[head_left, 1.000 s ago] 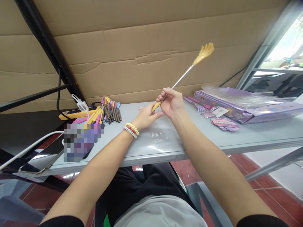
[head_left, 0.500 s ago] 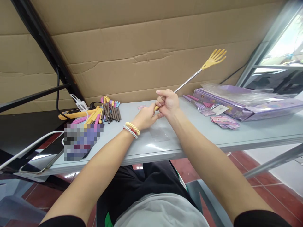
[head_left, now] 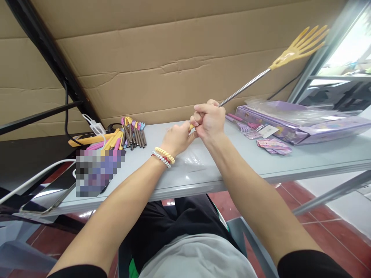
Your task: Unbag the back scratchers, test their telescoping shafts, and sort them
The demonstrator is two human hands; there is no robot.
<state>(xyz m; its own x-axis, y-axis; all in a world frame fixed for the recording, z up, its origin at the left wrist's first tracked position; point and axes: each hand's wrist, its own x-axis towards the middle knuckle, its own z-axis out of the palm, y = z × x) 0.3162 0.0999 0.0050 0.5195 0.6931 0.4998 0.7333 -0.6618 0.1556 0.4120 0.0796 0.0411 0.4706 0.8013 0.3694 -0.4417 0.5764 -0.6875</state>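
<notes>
A back scratcher (head_left: 246, 85) with a yellow hand-shaped head and a metal rod slants up to the right from my two hands. My left hand (head_left: 179, 138) is closed around its yellow handle, most of which is hidden in the fingers. Touching it, my right hand (head_left: 209, 120) is closed around the handle's upper end where the rod comes out. A clear plastic bag (head_left: 194, 159) lies on the table below my hands. To the left, a bunch of metal rods with small coloured hand-shaped heads (head_left: 133, 132) lies beside yellow and pink handles (head_left: 114, 139).
A purple printed box (head_left: 304, 133) with clear plastic bags (head_left: 290, 110) on it lies at the right of the grey table (head_left: 249, 166). In front of it are pink cards (head_left: 274, 147). A phone (head_left: 48, 191) and white cable are at the left. Cardboard (head_left: 162, 85) stands behind.
The back scratcher's head has moved up and to the right, nearer the camera, with the rod tilted along. My right hand has closed more tightly around it and risen slightly; the left still grips.
</notes>
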